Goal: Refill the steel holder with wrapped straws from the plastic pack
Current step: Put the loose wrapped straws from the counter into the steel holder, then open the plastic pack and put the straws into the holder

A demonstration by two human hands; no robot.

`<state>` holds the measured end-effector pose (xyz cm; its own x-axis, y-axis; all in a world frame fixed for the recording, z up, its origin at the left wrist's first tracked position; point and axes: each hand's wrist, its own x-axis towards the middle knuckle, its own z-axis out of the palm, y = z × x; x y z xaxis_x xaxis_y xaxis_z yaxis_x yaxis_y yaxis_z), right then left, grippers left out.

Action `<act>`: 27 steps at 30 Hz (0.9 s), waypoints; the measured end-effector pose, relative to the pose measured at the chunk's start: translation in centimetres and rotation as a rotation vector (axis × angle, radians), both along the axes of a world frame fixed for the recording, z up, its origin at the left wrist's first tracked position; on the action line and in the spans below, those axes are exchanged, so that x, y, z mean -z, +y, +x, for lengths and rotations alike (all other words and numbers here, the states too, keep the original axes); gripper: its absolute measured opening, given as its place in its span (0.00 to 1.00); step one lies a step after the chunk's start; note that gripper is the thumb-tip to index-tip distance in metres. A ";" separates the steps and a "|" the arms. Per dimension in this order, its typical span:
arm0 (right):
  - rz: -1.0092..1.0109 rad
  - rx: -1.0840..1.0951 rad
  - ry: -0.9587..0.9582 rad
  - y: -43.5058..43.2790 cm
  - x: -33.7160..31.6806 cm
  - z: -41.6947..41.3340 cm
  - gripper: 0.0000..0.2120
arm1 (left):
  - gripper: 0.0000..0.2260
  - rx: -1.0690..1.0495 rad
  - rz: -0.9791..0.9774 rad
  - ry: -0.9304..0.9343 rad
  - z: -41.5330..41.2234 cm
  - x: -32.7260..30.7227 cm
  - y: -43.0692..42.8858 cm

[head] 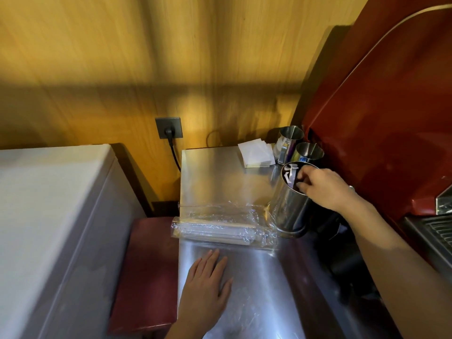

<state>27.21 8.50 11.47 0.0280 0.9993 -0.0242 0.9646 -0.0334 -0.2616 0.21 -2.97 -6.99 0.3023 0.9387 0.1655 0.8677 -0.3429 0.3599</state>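
Right grip [320, 187] on steel holder [291, 204] rim.

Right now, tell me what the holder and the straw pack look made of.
Steel holder: polished metal, probably stainless; its wall mirrors the surroundings. Plastic pack: thin clear film, glossy and crinkled, with the straws showing through.

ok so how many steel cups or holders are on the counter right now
3. The steel holder is nearest, gripped at its rim by the right hand. A second cup stands just behind it, and a third behind that, against the red machine. More may be hidden.
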 end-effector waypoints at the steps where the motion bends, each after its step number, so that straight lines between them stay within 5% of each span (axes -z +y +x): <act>1: 0.021 0.004 0.028 0.1 -0.2 0.1 0.06 | 0.20 0.000 0.004 -0.001 0.0 0.0 0.0; 7: 0.298 -0.204 0.290 -1.0 -0.7 -2.4 0.04 | 0.17 -0.014 0.025 -0.012 0.2 -0.4 0.2; 12: 0.145 -0.325 0.271 -1.3 3.3 -5.9 0.04 | 0.07 -0.048 -0.021 -0.181 0.6 -2.8 1.7; 15: 0.041 -0.332 0.259 -1.2 6.8 -7.4 0.04 | 0.11 -0.064 0.138 -0.216 1.1 -4.5 3.3; 23: -0.083 -0.450 -0.009 -0.8 12.7 -8.3 0.23 | 0.27 -0.023 0.133 0.209 1.4 -5.0 6.8; 27: -0.133 -0.477 -0.081 -1.3 13.4 -7.9 0.21 | 0.19 0.034 0.208 0.257 0.8 -4.0 7.2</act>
<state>19.29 7.25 -1.92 -0.4246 0.8896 -0.1685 0.8974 0.3887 -0.2090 0.96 4.18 -3.03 0.3896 0.8814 0.2672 0.9078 -0.4164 0.0501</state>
